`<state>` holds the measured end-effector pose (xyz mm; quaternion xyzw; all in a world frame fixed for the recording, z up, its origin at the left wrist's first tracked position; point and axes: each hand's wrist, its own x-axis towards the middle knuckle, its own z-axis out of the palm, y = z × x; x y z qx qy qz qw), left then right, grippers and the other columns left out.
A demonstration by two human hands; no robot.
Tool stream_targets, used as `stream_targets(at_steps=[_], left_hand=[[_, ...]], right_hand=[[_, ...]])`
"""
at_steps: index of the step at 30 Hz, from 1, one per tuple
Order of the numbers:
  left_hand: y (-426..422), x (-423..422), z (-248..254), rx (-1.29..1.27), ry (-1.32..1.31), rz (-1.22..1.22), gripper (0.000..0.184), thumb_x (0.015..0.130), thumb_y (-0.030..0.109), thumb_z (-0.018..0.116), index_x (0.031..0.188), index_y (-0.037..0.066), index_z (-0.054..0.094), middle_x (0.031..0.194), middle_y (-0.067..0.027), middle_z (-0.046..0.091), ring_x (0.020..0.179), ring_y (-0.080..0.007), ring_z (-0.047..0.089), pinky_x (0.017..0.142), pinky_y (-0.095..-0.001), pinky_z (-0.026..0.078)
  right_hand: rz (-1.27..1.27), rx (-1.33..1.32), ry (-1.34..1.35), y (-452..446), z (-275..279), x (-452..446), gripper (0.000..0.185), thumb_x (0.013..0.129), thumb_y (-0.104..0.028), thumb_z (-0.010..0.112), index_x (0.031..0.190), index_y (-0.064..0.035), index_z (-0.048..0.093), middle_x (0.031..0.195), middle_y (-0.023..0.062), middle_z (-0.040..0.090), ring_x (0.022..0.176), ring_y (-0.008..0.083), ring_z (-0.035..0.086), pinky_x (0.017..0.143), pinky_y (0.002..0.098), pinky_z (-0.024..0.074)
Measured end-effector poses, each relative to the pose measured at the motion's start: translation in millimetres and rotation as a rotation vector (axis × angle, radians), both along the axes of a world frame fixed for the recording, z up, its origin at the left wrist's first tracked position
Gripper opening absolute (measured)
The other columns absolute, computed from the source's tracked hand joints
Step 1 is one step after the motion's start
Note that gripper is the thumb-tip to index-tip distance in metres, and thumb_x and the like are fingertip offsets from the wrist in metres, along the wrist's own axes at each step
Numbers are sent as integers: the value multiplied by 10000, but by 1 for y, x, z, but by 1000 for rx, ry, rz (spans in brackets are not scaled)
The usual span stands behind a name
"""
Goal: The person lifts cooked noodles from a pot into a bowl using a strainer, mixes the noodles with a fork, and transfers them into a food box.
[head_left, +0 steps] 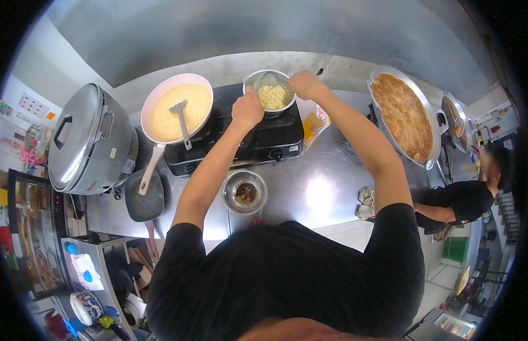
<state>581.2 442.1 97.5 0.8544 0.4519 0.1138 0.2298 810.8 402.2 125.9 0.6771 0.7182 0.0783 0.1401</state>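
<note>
Right grip (305, 85) looks clamped on a utensil handle (319, 71); I can't tell what left grip (248, 108), curled by the pot (274, 113), holds. Jerky stirring could spill noodles (272, 96).

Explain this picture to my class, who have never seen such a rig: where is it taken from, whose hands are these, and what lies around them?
There is no robot. One person wears a head camera facing forward and down, giving a single, rounded picture. Their left hand and right hand are at a pot of pale, noodle-like food over a black stove; their exact grip is unclear. Leftward are a pink pan with a grey utensil in a creamy mixture, and a dark square pan. A metal bowl sits nearer the body. Rightward is a large pan of brown food, with another person beyond.
</note>
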Motion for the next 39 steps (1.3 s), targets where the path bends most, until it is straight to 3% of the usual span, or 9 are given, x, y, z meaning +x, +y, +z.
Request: stream_targets(at_steps=[5,8,11,14,17,19,24,29,39], left_hand=[[29,5,-43,-52,-87,-38,471,913,134,594,1264,-132,427,1089,-409,671,1099,-507,675,964,-552,533],[36,3,-49,-273,-210,78,537,918,161,616,1276,-169,389,967,-342,704,888,-434,739,769,-521,581],[35,-12,-39,-581,-402,144,628,940,191,624,1316,-215,327,812,-214,679,636,-266,669,520,-409,509],[43,-25,-38,-702,-482,122,677,965,194,610,1364,-231,266,727,-120,613,540,-139,531,427,-306,372],[47,-33,-42,-735,-571,124,673,972,215,623,1363,-213,281,739,-131,628,546,-150,545,436,-303,375],[46,-35,-36,-785,-605,121,457,989,177,586,1235,-143,373,723,-105,607,526,-125,494,426,-298,331],[53,-41,-17,-866,-622,65,199,1049,175,521,1022,-13,462,768,-101,572,476,-91,408,386,-266,246],[58,-43,0,-848,-632,122,191,1045,184,525,1011,1,480,794,-101,572,472,-83,394,385,-259,235],[80,-54,18,-810,-517,8,199,1037,189,555,922,38,497,734,-74,566,467,-62,384,396,-258,231]], right_hand=[[88,75,16,10,21,-15,125,782,-32,712,898,-40,759,929,191,753,908,379,747,770,473,604],[151,195,-1,16,19,-32,104,811,-61,690,884,-69,764,902,158,757,886,345,751,802,458,591],[221,286,-43,19,17,-40,119,855,-96,652,849,-104,771,853,113,756,856,306,749,833,427,566],[252,296,-88,27,18,-38,107,849,-113,659,828,-125,764,837,93,753,860,287,746,888,412,544],[337,334,-110,21,34,-39,95,848,-137,656,826,-133,748,832,78,749,855,266,742,887,402,534],[433,379,-152,18,42,-40,91,849,-165,644,845,-139,730,819,62,741,815,236,733,841,387,531],[291,439,-98,11,68,-30,124,865,-131,619,933,-131,724,923,86,749,897,284,729,851,429,535],[-26,498,38,-15,84,18,158,908,-123,595,1009,-103,715,990,138,738,963,358,710,843,481,539],[-279,404,252,-26,-26,74,126,904,-180,658,958,-93,730,961,156,748,937,374,712,805,492,550]])
